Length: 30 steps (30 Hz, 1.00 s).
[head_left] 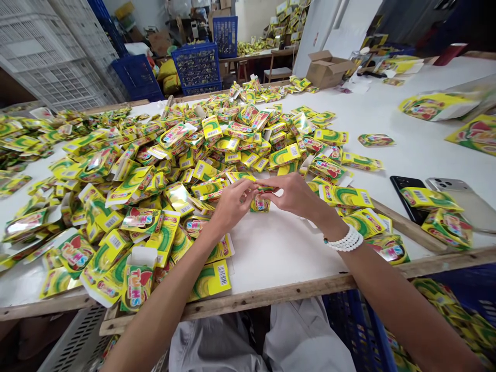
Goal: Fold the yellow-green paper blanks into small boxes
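Between my fingertips, above the front part of the white tabletop [279, 253], is a small yellow-and-green printed carton [260, 205]. My left hand [234, 201] pinches it from the left, and my right hand [297, 196] grips its upper right side with bent fingers. The fingers cover much of the carton, so I cannot tell whether its flap is open. A white beaded bracelet [344, 238] circles my right wrist. Just beyond and left of my hands spreads a large heap of similar cartons [232, 134], many flattened and some with loose white flaps.
Two phones [411, 199] lie at the right, partly under cartons, near a wooden strip [406, 227]. A cardboard box [329, 70] stands at the far edge. Blue crates [197, 64] and stacked white crates [42, 51] are behind. Another blue crate [360, 330] sits below the table edge.
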### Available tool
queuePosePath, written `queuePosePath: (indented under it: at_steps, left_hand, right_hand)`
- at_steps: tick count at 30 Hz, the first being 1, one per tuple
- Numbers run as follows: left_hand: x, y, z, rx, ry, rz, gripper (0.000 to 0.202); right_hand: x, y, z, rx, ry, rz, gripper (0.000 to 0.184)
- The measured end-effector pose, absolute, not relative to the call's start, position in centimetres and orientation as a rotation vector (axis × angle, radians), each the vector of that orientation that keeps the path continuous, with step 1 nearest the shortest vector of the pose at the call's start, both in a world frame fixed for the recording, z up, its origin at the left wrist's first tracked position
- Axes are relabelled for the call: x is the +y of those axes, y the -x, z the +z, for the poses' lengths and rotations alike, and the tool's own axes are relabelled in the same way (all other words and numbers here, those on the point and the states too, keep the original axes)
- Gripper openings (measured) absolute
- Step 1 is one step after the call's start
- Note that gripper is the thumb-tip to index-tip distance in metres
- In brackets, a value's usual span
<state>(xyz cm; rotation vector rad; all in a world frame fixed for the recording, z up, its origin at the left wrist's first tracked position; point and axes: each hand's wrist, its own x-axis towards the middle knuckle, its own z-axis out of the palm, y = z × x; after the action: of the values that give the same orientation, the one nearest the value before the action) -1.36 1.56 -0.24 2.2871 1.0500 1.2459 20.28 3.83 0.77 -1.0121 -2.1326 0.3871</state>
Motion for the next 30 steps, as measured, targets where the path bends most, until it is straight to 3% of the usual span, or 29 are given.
queuePosePath:
  at_steps: [4, 7, 11, 14, 17, 20, 21, 25, 30]
  left_hand:
    - [1.6, 1.7, 0.0, 1.279, -2.324, 1.488, 0.025]
    - [2.0, 2.2, -0.6, 1.582, -2.267, 1.515, 0.026]
    - [2.1, 2.5, -1.6, 1.911, -2.316, 1.022, 0.045]
    - [1.7, 2.3, -1.3, 2.024, -2.340, 0.733, 0.039]
    - [1.4, 2.0, -0.5, 2.009, -2.353, 0.710, 0.032]
    - [1.4, 1.5, -0.1, 1.953, -2.371, 0.699, 0.023]
    - [1.3, 1.4, -0.1, 1.939, -2.374, 0.688, 0.022]
    - [1.3, 1.0, -0.4, 1.857, -2.451, 0.655, 0.020]
    - [1.4, 0.5, -0.6, 1.650, -2.560, 0.752, 0.013]
  right_hand:
    - [4.1, -20.8, 1.1, -2.085, 1.178, 0.336, 0.011]
    - [4.2, -20.8, 1.7, -1.848, 1.236, 0.437, 0.026]
    - [3.9, -20.7, 2.9, -1.626, 1.231, 0.748, 0.042]
    - [3.0, -22.6, 4.3, -1.415, 1.032, 0.907, 0.038]
    - [2.2, -25.6, 5.7, -1.219, 0.776, 0.865, 0.044]
    - [1.9, -27.0, 6.5, -1.201, 0.677, 0.970, 0.072]
    - [1.9, -26.8, 6.6, -1.227, 0.694, 1.047, 0.072]
    - [2.6, -23.9, 5.4, -1.346, 0.879, 1.271, 0.038]
    - [4.2, -20.8, 1.8, -1.672, 1.224, 0.906, 0.029]
